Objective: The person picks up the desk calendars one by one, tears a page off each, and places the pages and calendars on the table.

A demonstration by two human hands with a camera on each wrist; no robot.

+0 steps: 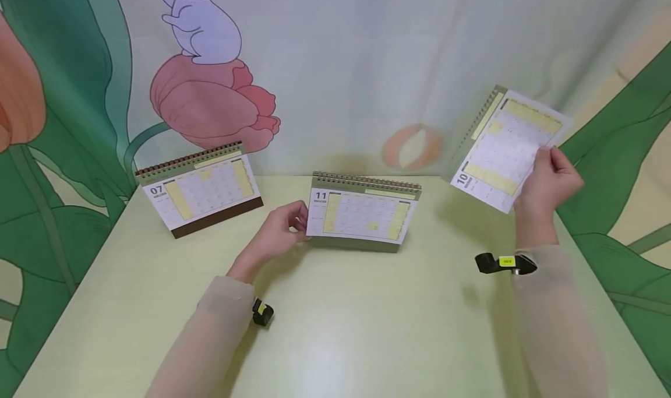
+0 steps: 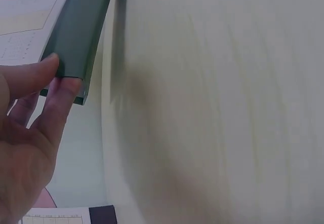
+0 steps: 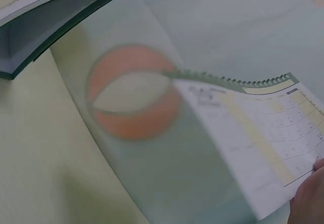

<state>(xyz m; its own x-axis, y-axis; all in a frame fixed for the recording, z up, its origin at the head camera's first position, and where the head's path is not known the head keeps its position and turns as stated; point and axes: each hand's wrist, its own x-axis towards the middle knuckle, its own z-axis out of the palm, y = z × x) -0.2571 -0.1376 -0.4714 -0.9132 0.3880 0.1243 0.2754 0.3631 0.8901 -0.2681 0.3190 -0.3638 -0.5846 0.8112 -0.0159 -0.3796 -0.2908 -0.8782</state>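
Observation:
In the middle of the table, a green desk calendar (image 1: 362, 211) stands with its November page, "11", in front. My left hand (image 1: 285, 226) pinches its lower left corner; the left wrist view shows thumb and fingers on the green base (image 2: 83, 36). Up at the right, my right hand (image 1: 550, 179) holds a calendar page (image 1: 511, 147) by its lower edge, above the table. This sheet is marked "10" and lies tilted, its green strip with torn ring holes along the upper left. In the right wrist view the page (image 3: 273, 138) bends, apart from the calendar.
A second desk calendar (image 1: 204, 191), brown-based and showing "07", stands at the left back of the table (image 1: 335, 328). Behind the table hangs a curtain (image 1: 335, 83) printed with flowers, leaves and a white animal. Small black cameras sit on both wrists.

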